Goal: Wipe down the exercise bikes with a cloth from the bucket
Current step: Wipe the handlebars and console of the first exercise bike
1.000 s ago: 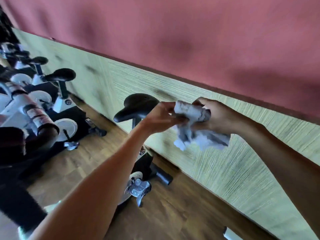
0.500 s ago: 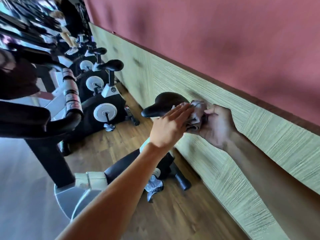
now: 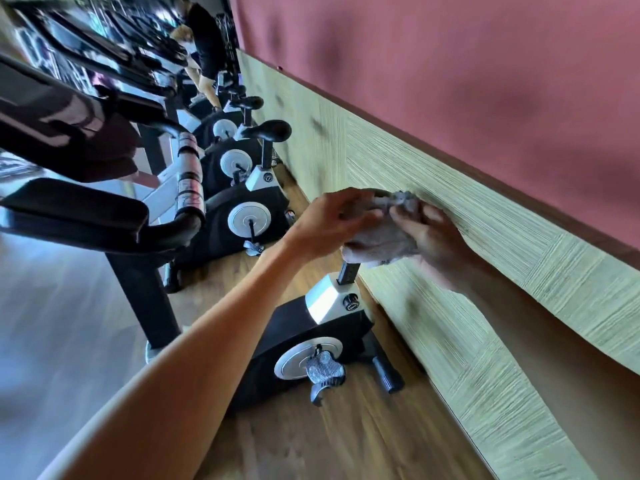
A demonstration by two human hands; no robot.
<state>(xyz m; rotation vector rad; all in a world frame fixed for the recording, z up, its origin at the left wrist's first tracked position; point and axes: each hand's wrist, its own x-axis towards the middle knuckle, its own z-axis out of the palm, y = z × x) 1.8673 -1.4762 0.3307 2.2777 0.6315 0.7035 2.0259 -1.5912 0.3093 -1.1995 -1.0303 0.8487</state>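
**Cloth on nearest bike seat**

Row of further bikes along wood-panel wall; handlebar at left. Left hand and right hand both gripping grey cloth atop nearest bike, seat hidden beneath. Cloth spread lower than 0.5 s ago.

The nearest bike stands close against the panelled wall, leaving only a narrow gap on its right side. To its left, open wooden floor gives free passage, though a black handlebar juts across further left. More bikes line the wall beyond.
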